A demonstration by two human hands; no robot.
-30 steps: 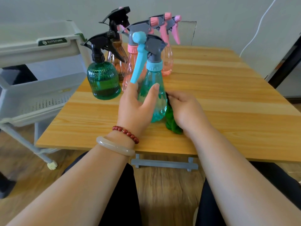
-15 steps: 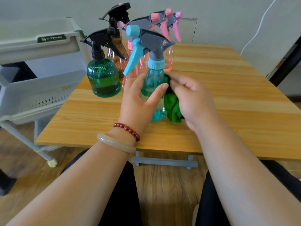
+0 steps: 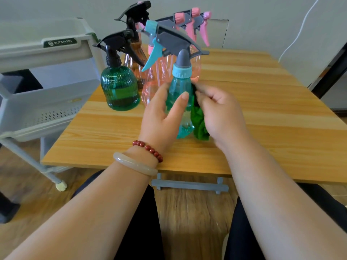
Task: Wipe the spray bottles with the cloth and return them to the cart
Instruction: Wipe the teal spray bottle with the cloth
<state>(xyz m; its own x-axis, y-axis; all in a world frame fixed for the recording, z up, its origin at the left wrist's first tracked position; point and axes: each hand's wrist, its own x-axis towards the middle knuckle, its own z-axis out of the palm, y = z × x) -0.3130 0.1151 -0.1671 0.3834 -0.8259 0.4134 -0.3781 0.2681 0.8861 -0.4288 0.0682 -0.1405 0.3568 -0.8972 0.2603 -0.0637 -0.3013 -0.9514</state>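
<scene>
**Teal Bottle Gets Its Rubdown**

Head view: gripping the teal spray bottle [image 3: 178,91] round its belly with the left hand [image 3: 161,117], upright over the wooden table [image 3: 262,109], base on or just off the wood, hard to tell which. Pressing a bunched green cloth [image 3: 200,124] to the bottle's right flank with the right hand [image 3: 221,113], fingers curled into the fabric. Probably light, thin-walled and slick: best held at belly or collar, not the trigger. Behind, a green ribbed bottle [image 3: 120,89] and pink bottles [image 3: 157,79]; left, the grey cart [image 3: 47,102].

Illumination: bright, even, diffuse. Shadows: soft and faint. Glare: pale sheen across the far wooden table [image 3: 244,76] surface. Right hand [image 3: 221,113] shows slight motion blur. Wide-angle distortion bends the frame edges.
</scene>
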